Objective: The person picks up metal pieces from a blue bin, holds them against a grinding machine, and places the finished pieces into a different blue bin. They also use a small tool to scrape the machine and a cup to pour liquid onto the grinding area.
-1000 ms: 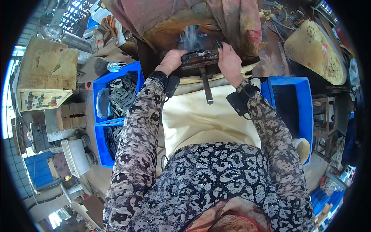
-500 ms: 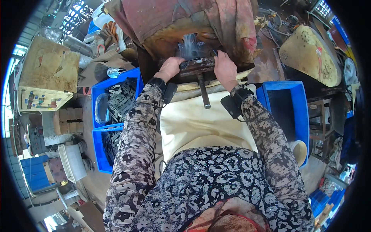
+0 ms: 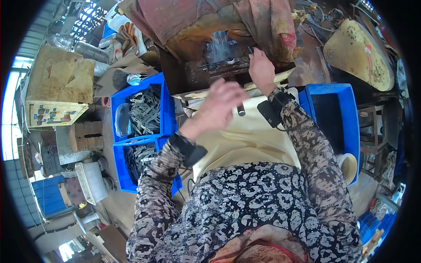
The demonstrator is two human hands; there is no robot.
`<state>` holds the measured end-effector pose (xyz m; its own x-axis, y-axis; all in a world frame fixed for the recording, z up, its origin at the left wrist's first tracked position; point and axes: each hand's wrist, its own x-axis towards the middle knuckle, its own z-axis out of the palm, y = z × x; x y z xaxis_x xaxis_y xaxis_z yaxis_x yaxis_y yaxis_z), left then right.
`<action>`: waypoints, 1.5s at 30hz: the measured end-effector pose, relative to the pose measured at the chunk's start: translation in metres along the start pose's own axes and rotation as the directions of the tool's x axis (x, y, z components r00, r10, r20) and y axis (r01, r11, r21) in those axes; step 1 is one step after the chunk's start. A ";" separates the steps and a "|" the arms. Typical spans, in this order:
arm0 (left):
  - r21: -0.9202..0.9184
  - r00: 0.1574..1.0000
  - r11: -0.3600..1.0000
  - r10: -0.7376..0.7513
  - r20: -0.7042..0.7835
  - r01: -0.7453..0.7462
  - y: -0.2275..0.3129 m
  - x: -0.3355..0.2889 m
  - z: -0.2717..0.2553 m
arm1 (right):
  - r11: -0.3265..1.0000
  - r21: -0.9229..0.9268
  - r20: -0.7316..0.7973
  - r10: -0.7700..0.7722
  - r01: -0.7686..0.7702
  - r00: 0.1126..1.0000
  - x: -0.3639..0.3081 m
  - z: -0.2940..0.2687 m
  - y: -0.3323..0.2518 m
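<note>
My right hand (image 3: 262, 69) is closed at the right end of a wet, dark metal fixture (image 3: 228, 66). A small dark metal piece (image 3: 251, 51) shows at its fingertips. My left hand (image 3: 221, 104), smeared by motion, is off the fixture and hangs over the pale apron (image 3: 245, 136); whether it holds anything cannot be made out. A bar handle (image 3: 240, 110) sticks out toward me below the fixture, partly hidden by that hand. Water or spray (image 3: 220, 46) bursts up behind the fixture, under a stained reddish cloth (image 3: 193, 19).
Left of me, two blue bins hold several flat grey metal strips, one bin (image 3: 168, 109) beyond the other (image 3: 125, 186). A deep blue bin (image 3: 354, 114) stands at my right, with a pale roll (image 3: 347, 168) by its near end. A control box with knobs (image 3: 52, 115) is far left.
My left hand has left the fixture's left end and swung back toward me. The right hand stays at the right end. The fixture's handle has shifted away from me, and the spray looks wider.
</note>
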<state>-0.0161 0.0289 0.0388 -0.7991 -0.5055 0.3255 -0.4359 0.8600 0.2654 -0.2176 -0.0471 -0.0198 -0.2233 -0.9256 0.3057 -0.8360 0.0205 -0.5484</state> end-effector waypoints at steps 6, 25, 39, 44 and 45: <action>-0.060 0.986 0.986 0.149 -0.079 -0.154 0.011 0.005 0.018 | 1.000 0.010 -0.012 0.001 -0.001 1.000 -0.001 -0.003 -0.002; -0.303 0.625 0.889 -0.457 -0.633 0.344 -0.145 0.143 -0.041 | 0.998 0.038 -0.050 -0.046 0.048 0.998 -0.001 -0.003 0.002; -0.221 0.666 0.822 -0.558 -0.494 0.525 -0.218 0.170 -0.040 | 0.994 -0.012 -0.074 -0.105 0.104 0.992 0.001 0.004 0.007; -0.150 0.687 0.789 -0.598 -0.412 0.596 -0.220 0.175 -0.050 | 0.994 -0.003 -0.051 -0.105 0.105 0.993 0.002 0.002 0.007; -0.128 0.704 0.783 -0.607 -0.368 0.608 -0.219 0.175 -0.053 | 0.995 -0.010 -0.036 -0.097 0.097 0.995 0.002 0.002 0.006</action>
<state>-0.0386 -0.2511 0.0861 -0.1457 -0.9038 0.4024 -0.7746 0.3572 0.5219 -0.2225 -0.0495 -0.0237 -0.1587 -0.9090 0.3855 -0.8587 -0.0657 -0.5083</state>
